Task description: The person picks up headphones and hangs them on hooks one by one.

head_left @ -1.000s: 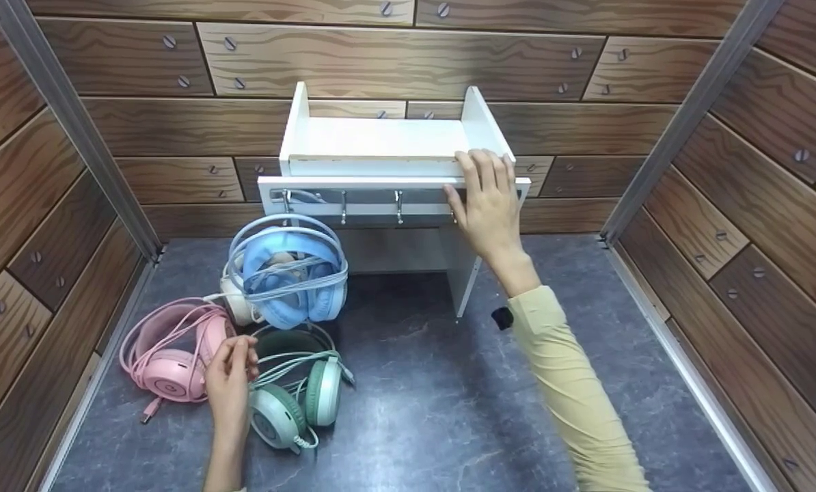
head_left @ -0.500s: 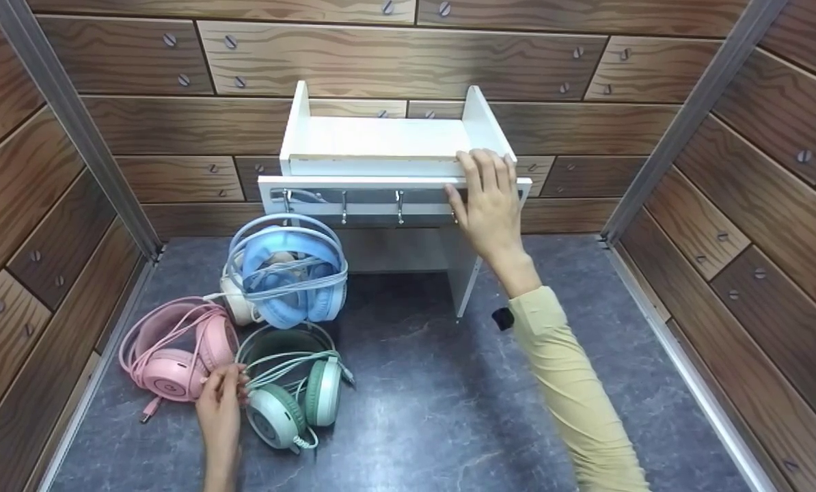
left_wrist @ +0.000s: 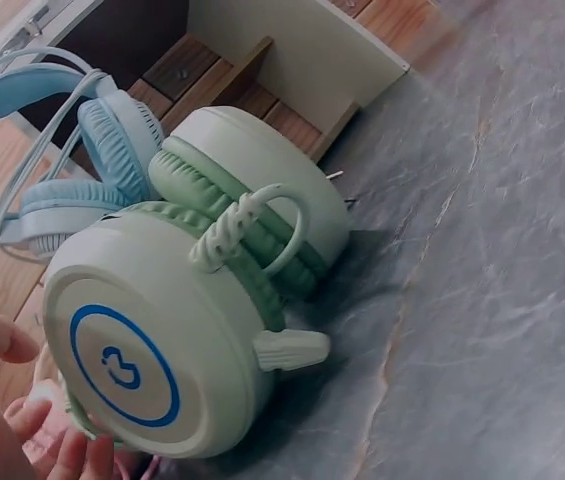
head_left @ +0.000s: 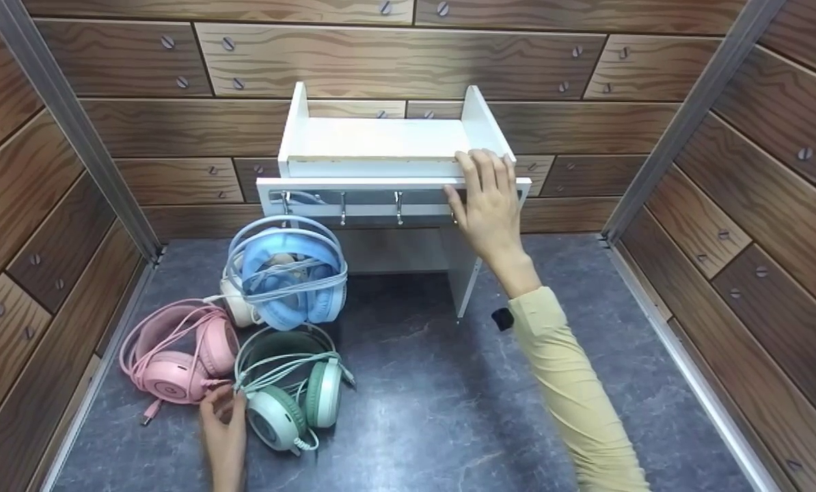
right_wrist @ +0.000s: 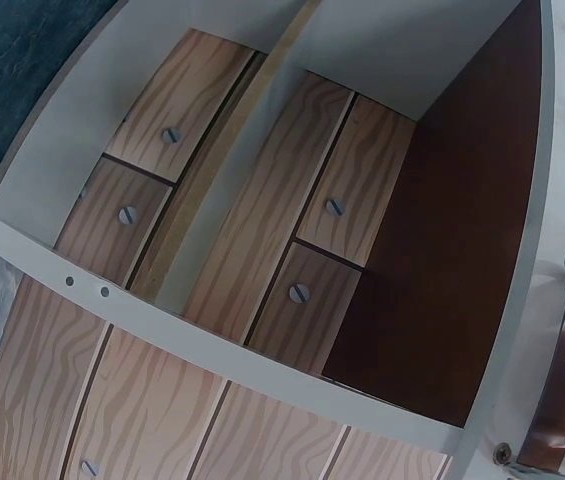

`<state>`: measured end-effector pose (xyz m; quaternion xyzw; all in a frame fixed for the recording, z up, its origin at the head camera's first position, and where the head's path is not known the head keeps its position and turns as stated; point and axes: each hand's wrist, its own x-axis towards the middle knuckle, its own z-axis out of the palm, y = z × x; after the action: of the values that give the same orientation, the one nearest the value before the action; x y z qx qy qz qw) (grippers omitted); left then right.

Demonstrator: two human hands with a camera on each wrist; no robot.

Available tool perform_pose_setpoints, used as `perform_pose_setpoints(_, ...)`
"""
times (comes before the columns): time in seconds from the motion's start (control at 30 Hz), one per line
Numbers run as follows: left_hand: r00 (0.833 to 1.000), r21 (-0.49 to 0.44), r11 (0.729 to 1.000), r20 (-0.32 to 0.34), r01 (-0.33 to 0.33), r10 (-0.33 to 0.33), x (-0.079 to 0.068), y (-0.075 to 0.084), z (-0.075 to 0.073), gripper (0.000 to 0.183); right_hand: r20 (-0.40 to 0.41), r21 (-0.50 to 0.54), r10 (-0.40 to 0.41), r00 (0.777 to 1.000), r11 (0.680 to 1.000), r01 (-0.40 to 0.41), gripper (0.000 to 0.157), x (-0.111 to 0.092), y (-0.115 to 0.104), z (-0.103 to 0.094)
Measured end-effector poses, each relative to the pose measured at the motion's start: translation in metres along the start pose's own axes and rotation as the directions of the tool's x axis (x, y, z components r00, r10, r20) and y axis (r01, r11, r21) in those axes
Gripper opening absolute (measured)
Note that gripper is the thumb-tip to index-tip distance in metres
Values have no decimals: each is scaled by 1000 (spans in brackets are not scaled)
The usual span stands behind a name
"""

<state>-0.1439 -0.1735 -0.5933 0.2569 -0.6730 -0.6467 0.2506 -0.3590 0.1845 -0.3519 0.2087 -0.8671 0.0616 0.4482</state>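
Observation:
My left hand point(head_left: 223, 427) is low at the left, its fingertips beside the headband and near ear cup of the green headphones point(head_left: 271, 413). In the left wrist view, thumb and fingers point(left_wrist: 32, 415) stand apart at the cup's edge; whether they touch it is unclear. Over the top front rail of a white hook rack point(head_left: 374, 183) my right hand point(head_left: 486, 205) holds on, fingers across the top and thumb in front. Blue headphones point(head_left: 292, 273) hang at the leftmost hook. Pink headphones point(head_left: 175, 365) lie left of the green pair, with cables wound round both.
White headphones point(head_left: 238, 301) show partly behind the blue ones. Bare metal hooks point(head_left: 399, 205) line the rail to their right. Wood-patterned walls point(head_left: 394, 61) enclose the grey marbled surface point(head_left: 415, 410). A small black object point(head_left: 502, 318) shows by the right cuff.
My left hand has come down toward me from between the pink and green headphones to the green pair's near side. The right hand stays on the rack.

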Motion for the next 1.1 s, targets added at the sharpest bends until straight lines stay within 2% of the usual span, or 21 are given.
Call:
perform_pose_setpoints(0.1,999,21,999,6,49,-49,-3,-2,1,43,-2,2,0,1000,1000,0,49,0,0,0)
perform_pose_setpoints(0.2,994,111,989,35,97,-101,-6,-2,2,59,-4,6,5,1000,1000,-5,48,0,1,0)
perform_pose_setpoints(0.27,986,148,979,76,138,-151,-9,-1,3,69,-5,7,8,1000,1000,-8,48,0,1,0)
perform_pose_setpoints(0.37,962,163,967,161,196,-222,-12,1,4,79,-3,8,8,1000,1000,-8,48,0,1,0)
perform_pose_setpoints(0.47,936,181,958,234,224,-263,-12,2,4,85,3,9,8,1000,1000,-8,49,0,0,0)
perform_pose_setpoints(0.7,872,326,915,342,239,-349,-5,5,-2,98,7,5,10,1000,1000,-10,49,0,0,0)
perform_pose_setpoints(0.87,834,363,901,399,238,-381,-1,5,-5,101,4,8,9,1000,1000,-9,49,0,0,0)
perform_pose_setpoints(0.97,822,334,909,424,248,-380,0,4,-5,98,3,6,9,1000,1000,-9,49,0,1,0)
perform_pose_setpoints(1.1,823,277,919,423,280,-378,-2,2,-3,97,8,5,10,1000,1000,-10,49,0,0,1)
